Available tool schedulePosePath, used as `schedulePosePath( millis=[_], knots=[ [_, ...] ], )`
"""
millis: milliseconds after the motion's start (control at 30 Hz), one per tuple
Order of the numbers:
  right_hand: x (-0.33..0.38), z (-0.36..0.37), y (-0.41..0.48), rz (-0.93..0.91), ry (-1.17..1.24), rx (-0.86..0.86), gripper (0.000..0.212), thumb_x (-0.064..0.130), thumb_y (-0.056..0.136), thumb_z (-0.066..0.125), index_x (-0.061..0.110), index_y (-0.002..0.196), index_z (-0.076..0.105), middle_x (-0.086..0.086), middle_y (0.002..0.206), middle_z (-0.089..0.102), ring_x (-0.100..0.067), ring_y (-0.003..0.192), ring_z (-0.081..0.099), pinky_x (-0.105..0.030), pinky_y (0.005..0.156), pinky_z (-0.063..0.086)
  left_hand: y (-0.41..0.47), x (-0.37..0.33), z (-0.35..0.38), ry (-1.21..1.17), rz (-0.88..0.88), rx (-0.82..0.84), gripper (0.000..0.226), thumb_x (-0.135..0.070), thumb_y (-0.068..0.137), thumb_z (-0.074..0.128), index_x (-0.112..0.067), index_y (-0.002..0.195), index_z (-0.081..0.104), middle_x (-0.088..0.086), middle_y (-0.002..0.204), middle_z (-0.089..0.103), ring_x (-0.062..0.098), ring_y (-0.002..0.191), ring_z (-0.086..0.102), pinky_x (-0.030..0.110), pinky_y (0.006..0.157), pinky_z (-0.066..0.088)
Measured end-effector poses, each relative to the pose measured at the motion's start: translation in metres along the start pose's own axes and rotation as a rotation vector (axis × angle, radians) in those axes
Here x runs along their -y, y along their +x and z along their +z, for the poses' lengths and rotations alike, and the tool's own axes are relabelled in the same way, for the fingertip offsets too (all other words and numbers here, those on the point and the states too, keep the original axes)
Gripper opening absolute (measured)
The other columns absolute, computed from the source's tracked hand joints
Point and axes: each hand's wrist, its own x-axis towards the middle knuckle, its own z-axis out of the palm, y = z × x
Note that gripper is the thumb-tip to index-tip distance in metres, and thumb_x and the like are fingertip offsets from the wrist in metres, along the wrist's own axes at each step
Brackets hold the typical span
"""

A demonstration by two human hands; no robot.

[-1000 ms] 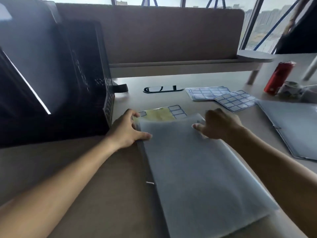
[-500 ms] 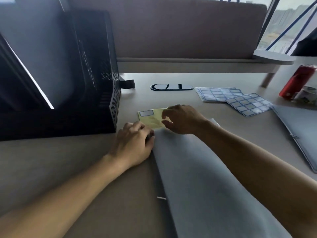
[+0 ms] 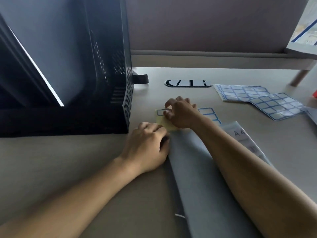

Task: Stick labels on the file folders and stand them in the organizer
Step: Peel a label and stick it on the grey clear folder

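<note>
- Right hand (image 3: 180, 112), on the folder (image 3: 205, 177) a second ago, now pinches a label (image 3: 161, 112) on its backing sheet (image 3: 165, 125): peeling begins.
- Left hand (image 3: 147, 145) curled at folder edge; grip unclear.

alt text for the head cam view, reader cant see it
A person's right hand pinches a blue-bordered label on a yellow backing sheet, while the left hand rests curled at the corner of a grey file folder on the table. A black mesh organizer stands at left; more label sheets lie at right.
</note>
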Motion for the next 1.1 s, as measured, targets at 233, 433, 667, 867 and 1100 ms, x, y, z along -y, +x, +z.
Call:
schedulePosePath(
  millis=[233, 433, 667, 867, 1100],
  knots=[
    [0.002, -0.011, -0.007, -0.076, -0.142, -0.031, 0.043, 0.052, 0.096, 0.05, 0.022, 0.126, 0.053, -0.011, 0.137, 0.043, -0.032, 0.128, 0.035, -0.045, 0.097, 0.031, -0.001, 0.002, 0.002, -0.003, 0.011, -0.018, 0.036, -0.041, 0.087, 0.041, -0.021, 0.101, 0.067, -0.001, 0.11, 0.068, 0.03, 0.105, 0.057, 0.041, 0.083, 0.051],
    [-0.005, -0.007, -0.006, 0.012, -0.294, 0.007, 0.074, 0.074, 0.09, 0.033, 0.014, 0.131, 0.047, -0.017, 0.131, 0.048, -0.036, 0.124, 0.041, -0.05, 0.099, 0.031, -0.001, 0.001, 0.001, 0.006, 0.019, -0.027, 0.033, -0.041, 0.088, 0.042, -0.021, 0.1, 0.066, -0.001, 0.108, 0.067, 0.029, 0.103, 0.056, 0.038, 0.082, 0.049],
    [-0.009, -0.018, -0.004, -0.17, -0.069, -0.197, 0.043, 0.057, 0.094, 0.05, 0.015, 0.09, 0.061, -0.002, 0.093, 0.051, -0.025, 0.095, 0.045, -0.039, 0.086, 0.033, -0.001, 0.002, 0.003, -0.009, 0.03, -0.022, 0.037, -0.042, 0.088, 0.038, -0.02, 0.102, 0.065, 0.0, 0.108, 0.066, 0.031, 0.103, 0.055, 0.044, 0.085, 0.05],
    [-0.016, -0.022, -0.005, -0.271, 0.252, -0.461, 0.05, 0.041, 0.095, 0.051, 0.02, 0.056, 0.029, 0.002, 0.048, 0.027, -0.026, 0.054, 0.028, -0.03, 0.051, 0.026, 0.008, 0.005, 0.001, -0.349, -0.127, -0.252, 0.046, -0.047, 0.083, 0.054, -0.014, 0.114, 0.059, 0.004, 0.115, 0.057, 0.023, 0.105, 0.056, 0.034, 0.092, 0.046],
    [0.011, -0.029, -0.018, -0.818, -0.085, -0.785, 0.04, 0.026, 0.098, 0.048, 0.008, 0.062, 0.054, -0.008, 0.056, 0.05, -0.033, 0.054, 0.045, -0.037, 0.063, 0.039, 0.022, 0.008, -0.031, -0.916, -0.271, -0.258, 0.009, -0.019, 0.091, 0.067, -0.028, 0.09, 0.071, -0.014, 0.077, 0.073, -0.003, 0.075, 0.064, 0.023, 0.078, 0.052]
  ],
)
